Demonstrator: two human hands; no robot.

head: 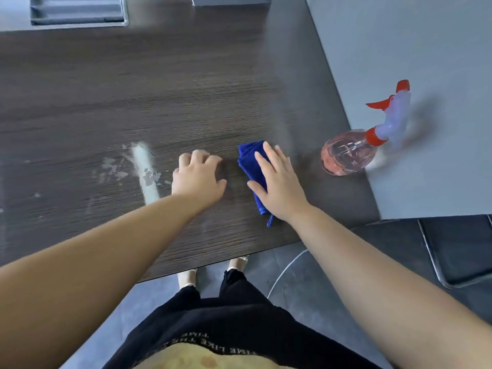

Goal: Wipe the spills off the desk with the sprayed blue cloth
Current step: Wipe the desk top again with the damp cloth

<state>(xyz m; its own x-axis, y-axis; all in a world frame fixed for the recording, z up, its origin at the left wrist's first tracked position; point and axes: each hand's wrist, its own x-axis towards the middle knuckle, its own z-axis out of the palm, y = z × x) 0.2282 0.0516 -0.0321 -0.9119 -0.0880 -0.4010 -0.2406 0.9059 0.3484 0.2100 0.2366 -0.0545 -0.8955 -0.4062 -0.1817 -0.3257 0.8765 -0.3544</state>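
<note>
We're pressing the folded blue cloth (253, 169) flat under our right hand (279, 185), fingers straight. Left hand (198, 179) is resting beside it, loosely curled, holding nothing. Spills (141, 169) are lying left of it. Cloth's looking soft, light; palm-down pressure beats pinching.

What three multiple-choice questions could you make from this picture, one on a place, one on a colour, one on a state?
1. Where is the spray bottle relative to the blue cloth? A) right of it B) left of it C) on it
2. What colour is the bottle's trigger? A) green B) red C) black
3. How does the right hand lie? A) flat on the cloth B) gripping the bottle C) raised in the air
Answers: 1 A, the bottle stands right of both cloth and hand; 2 B, trigger and collar are red; 3 A, straight fingers rest on the cloth.
</note>
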